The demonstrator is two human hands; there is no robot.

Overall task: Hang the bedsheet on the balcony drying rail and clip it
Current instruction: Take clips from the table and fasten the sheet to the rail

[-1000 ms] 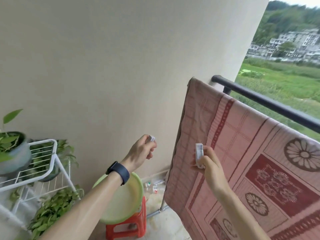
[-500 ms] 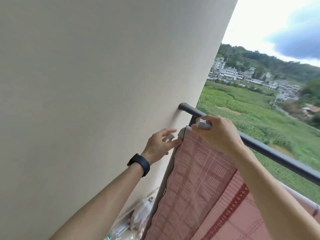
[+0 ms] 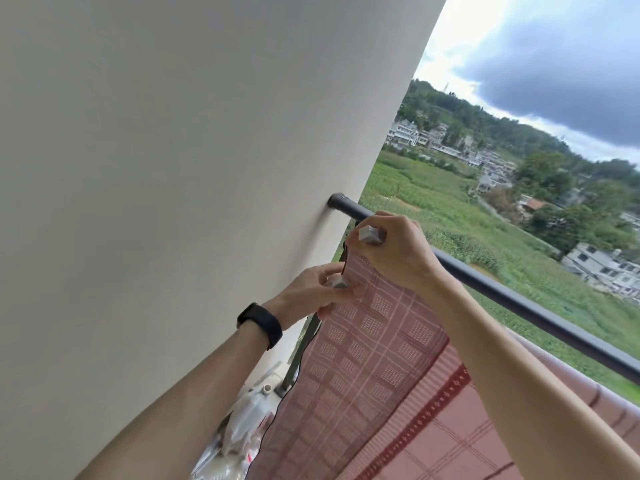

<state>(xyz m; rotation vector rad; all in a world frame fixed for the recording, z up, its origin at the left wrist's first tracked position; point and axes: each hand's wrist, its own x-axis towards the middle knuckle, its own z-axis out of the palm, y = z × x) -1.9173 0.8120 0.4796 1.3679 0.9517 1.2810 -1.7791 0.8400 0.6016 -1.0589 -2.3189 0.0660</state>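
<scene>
A pink and dark red patterned bedsheet (image 3: 374, 368) hangs over the dark balcony rail (image 3: 502, 292). Its left edge lies close to the wall end of the rail. My right hand (image 3: 394, 251) grips a white clip (image 3: 371, 234) at the top of the sheet, right on the rail. My left hand (image 3: 318, 289), with a black band on the wrist, holds a second white clip (image 3: 337, 282) and pinches the sheet's left edge just below the rail.
A plain beige wall (image 3: 173, 168) fills the left side, and the rail meets it at a socket (image 3: 337, 201). Plastic bottles (image 3: 242, 424) lie on the floor by the wall. Fields and houses lie beyond the rail.
Both hands rose from in front of the sheet to its top left corner at the rail. My left hand closed in on the sheet's edge. The view tilted upward.
</scene>
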